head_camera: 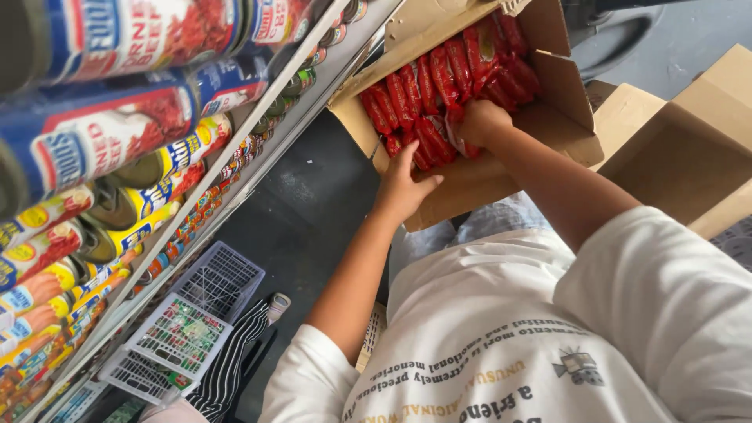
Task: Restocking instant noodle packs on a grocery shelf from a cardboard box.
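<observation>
The person's white shirt (501, 329) is filling the near foreground; the left hand (401, 186) is resting with fingers curled on the edge of the open cardboard box (486, 184); the right hand (482, 121) is closing around red packets (439, 86) lying in rows inside that box; beyond, shelves of cans (117, 133) are running along the left, with white plastic baskets (188, 329) sitting below them.

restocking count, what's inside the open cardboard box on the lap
The cardboard box holds rows of red packets. The right hand covers some, the left hand grips its edge. Lower layers are hidden.
</observation>
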